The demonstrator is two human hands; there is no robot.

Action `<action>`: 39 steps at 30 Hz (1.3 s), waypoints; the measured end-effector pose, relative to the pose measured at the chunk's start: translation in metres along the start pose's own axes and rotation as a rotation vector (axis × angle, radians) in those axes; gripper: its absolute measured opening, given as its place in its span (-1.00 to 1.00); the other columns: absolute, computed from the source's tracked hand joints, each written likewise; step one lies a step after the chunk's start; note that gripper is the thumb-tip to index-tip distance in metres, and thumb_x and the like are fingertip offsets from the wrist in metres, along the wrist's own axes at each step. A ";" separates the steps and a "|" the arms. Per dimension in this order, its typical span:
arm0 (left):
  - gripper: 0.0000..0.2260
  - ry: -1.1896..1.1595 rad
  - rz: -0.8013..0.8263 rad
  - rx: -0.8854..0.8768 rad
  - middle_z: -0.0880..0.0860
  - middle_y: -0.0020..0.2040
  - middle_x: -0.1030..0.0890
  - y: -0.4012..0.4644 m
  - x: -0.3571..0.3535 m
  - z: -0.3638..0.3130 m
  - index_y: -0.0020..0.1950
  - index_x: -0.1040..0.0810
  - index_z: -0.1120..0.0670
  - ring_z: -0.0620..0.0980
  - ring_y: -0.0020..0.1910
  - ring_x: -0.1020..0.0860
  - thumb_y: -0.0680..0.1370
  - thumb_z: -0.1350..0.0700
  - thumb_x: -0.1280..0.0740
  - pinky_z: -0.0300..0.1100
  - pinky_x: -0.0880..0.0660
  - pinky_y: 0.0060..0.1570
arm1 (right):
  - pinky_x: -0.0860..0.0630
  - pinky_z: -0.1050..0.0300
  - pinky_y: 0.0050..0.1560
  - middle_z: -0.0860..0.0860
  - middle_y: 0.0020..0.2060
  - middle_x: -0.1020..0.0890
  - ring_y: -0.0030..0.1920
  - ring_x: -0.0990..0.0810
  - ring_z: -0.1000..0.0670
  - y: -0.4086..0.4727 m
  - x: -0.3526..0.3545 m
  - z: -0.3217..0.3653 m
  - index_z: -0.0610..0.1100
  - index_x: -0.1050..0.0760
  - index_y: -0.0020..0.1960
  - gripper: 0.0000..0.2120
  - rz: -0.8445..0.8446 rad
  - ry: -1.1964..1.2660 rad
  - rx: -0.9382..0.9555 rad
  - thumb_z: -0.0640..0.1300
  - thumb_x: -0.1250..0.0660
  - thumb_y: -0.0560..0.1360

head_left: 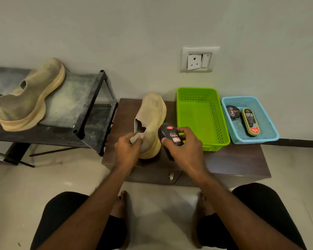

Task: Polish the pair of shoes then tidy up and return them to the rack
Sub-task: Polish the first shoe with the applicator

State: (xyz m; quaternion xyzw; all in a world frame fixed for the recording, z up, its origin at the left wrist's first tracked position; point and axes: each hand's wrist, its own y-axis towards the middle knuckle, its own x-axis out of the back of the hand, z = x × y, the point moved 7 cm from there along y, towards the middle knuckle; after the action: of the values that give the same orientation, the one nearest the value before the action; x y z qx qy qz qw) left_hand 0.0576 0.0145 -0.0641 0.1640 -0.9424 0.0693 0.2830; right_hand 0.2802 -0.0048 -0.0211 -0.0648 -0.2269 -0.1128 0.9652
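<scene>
I was at the polishing step: my left hand [127,150] pinched the heel of the shoe [150,121] on the counter [233,159], my right hand's [185,147] fingers clamped the polish bottle [170,135] beside it. Next, I judged, the applicator must meet the upper. The other shoe [29,98] sat on the rack [90,105].
</scene>
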 end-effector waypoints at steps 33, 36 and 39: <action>-0.68 -0.125 0.012 0.055 -0.02 -0.39 -0.48 0.006 -0.002 0.001 -0.35 -0.49 0.11 0.04 -0.27 -0.48 0.61 0.11 -0.27 -0.08 -0.35 -0.27 | -0.40 0.15 -0.05 0.00 0.09 -0.66 0.08 -0.62 -0.08 0.030 -0.045 0.044 -0.02 -0.45 0.31 -0.53 -0.082 -0.481 0.368 0.14 -0.40 0.47; -0.66 -0.120 0.002 0.047 0.00 -0.41 -0.47 0.007 -0.004 0.002 -0.37 -0.47 0.12 0.05 -0.33 -0.45 0.61 0.10 -0.26 -0.02 -0.37 -0.27 | -0.46 0.13 -0.08 -0.02 0.02 -0.65 0.00 -0.62 -0.07 0.002 -0.063 0.035 -0.01 -0.48 0.26 -0.52 0.023 -0.543 0.428 0.17 -0.41 0.43; -0.66 -0.138 0.016 0.035 -0.02 -0.45 -0.43 0.004 -0.008 0.001 -0.39 -0.45 0.14 -0.02 -0.40 -0.39 0.59 0.13 -0.28 -0.06 -0.34 -0.32 | -0.48 0.00 -0.05 -0.13 0.00 -0.61 -0.02 -0.60 -0.17 0.023 -0.078 0.027 -0.08 -0.49 0.26 -0.51 0.011 -0.633 0.411 0.14 -0.41 0.43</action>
State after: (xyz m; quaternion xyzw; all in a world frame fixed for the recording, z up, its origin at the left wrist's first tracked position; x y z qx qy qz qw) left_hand 0.0621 0.0200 -0.0701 0.1656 -0.9597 0.0765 0.2138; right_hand 0.2070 0.0364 -0.0343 0.0975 -0.5317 -0.0341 0.8406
